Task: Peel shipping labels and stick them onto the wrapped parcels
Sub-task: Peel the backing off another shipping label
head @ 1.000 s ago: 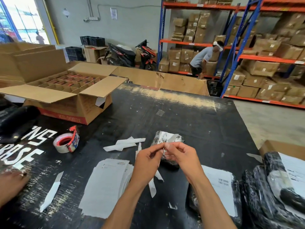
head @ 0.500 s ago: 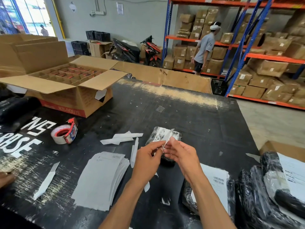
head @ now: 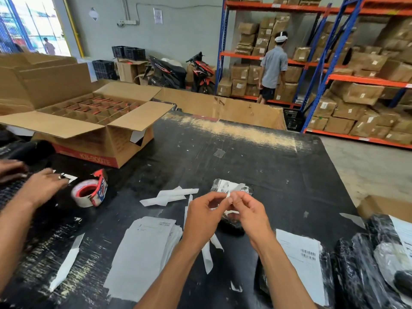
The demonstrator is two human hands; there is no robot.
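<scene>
Together, the left hand (head: pixel 204 221) and right hand (head: pixel 249 216) pinched a small label (head: pixel 230 194) above the black table (head: pixel 256 161), a wrapped parcel (head: pixel 229 187) lying just beyond at twelve o'clock.

open cardboard box (head: pixel 89 130) (divided inside), tape roll (head: pixel 89 192), parked motorbikes (head: pixel 178 72)

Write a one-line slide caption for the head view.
Both hands, left hand and right hand, pinch a label strip above a small wrapped parcel on the black table.
</scene>
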